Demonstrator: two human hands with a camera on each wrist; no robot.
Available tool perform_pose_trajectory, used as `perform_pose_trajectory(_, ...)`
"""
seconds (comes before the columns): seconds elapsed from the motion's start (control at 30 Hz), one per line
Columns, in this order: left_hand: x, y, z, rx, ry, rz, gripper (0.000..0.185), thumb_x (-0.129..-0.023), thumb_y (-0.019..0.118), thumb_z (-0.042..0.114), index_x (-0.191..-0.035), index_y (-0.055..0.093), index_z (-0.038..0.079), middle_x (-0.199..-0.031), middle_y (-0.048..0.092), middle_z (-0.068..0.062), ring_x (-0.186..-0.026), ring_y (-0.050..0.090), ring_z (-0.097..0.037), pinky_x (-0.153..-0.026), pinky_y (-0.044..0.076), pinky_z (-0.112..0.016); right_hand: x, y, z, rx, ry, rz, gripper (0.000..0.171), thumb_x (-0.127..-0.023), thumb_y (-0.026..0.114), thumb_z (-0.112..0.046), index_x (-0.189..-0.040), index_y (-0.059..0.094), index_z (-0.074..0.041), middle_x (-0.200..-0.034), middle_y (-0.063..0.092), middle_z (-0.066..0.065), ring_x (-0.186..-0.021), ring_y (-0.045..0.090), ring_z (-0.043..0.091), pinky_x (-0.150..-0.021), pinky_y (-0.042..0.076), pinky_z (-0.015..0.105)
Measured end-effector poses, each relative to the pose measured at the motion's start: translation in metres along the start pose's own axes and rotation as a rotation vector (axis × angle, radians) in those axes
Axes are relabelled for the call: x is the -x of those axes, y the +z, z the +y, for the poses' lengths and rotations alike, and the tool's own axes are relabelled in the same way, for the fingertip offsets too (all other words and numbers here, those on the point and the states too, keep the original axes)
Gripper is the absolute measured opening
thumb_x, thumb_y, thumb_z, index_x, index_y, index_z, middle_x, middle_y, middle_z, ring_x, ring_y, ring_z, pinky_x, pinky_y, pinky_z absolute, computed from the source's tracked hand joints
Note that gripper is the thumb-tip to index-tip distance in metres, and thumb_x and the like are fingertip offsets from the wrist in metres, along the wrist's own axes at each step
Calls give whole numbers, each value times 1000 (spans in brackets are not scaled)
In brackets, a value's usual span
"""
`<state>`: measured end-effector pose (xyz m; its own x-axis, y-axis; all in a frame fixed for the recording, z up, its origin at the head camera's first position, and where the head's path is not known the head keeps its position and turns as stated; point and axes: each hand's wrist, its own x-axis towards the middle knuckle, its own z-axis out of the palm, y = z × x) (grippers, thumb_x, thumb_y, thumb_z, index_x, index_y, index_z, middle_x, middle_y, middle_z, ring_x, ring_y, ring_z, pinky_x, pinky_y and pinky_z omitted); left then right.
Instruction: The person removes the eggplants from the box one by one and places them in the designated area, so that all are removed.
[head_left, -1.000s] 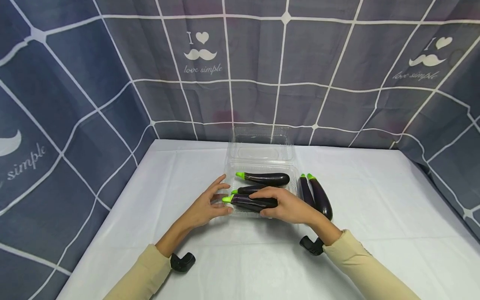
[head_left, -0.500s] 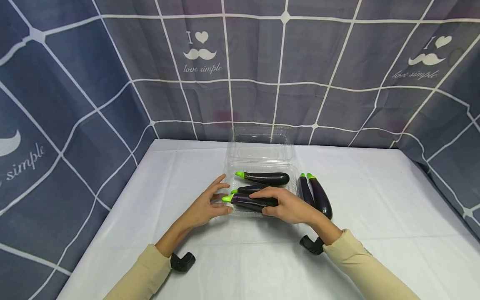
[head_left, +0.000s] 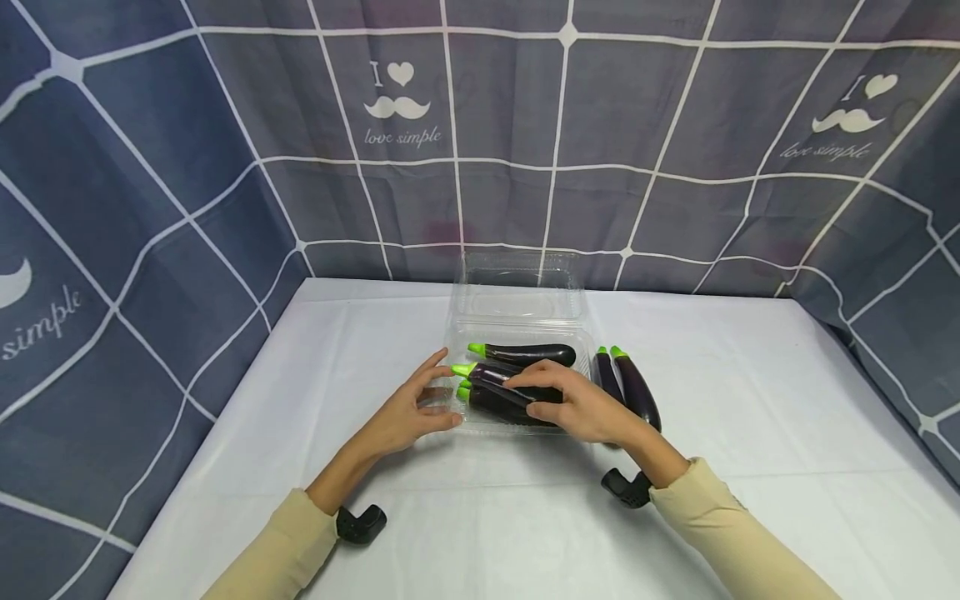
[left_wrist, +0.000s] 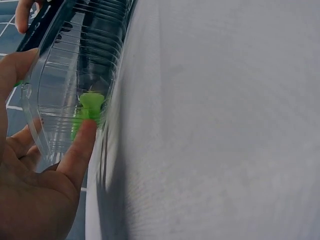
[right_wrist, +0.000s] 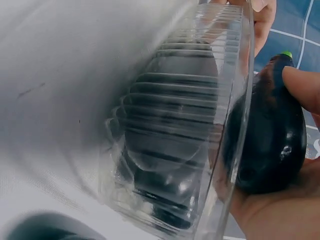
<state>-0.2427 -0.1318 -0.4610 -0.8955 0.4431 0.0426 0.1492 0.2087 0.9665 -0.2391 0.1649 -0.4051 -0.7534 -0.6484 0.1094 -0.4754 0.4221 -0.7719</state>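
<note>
- The white tablecloth [head_left: 720,517] is stretching wide around the clear container [head_left: 519,332], whose lid is leaning open behind.
- The left hand [head_left: 408,415] is spreading its fingers against the left wall.
- The right hand [head_left: 576,404] is pinching an eggplant [head_left: 491,375], glossy, purple-black, green-tipped, over others inside.
- Two eggplants [head_left: 637,387] are lying just beside the right edge.

Curtained booth [head_left: 510,204], grid-printed fabric [head_left: 600,108], white-covered table [head_left: 487,517]

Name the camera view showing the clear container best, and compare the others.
The head view, which takes in the clear container, its open lid included. Each wrist view shows only part of its ribbed side, close up.
</note>
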Motion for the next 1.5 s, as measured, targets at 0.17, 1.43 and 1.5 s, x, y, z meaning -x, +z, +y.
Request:
perform_pose_trajectory(0.17,0,0,0,-4,4,-4,67,-85,79,14,-141,44,2,-164,9,1,-134,39,-41,-103,45,-46,3,-2,-1,-8,14,33,39,-94,67,-10,-132,64,-17,-124,55,2,-113,52,19,-91,46,42)
perform_pose_trajectory(1.43,1,-1,0,-27,17,-10,68,-86,78,15,-143,43,1,-164,8,2,-134,39,-42,-103,44,-47,38,-24,10,-77,81,206,41,-92,66,-15,-133,61,-16,-133,57,4,-118,52,33,-95,43,54)
perform_pose_trajectory(1.5,2,-1,0,-25,16,-10,68,-86,78,15,-143,43,1,-164,8,2,-134,39,-42,-103,44,-47,41,-26,11,-73,87,216,42,-91,68,-15,-132,62,-17,-129,58,2,-116,52,31,-95,43,54)
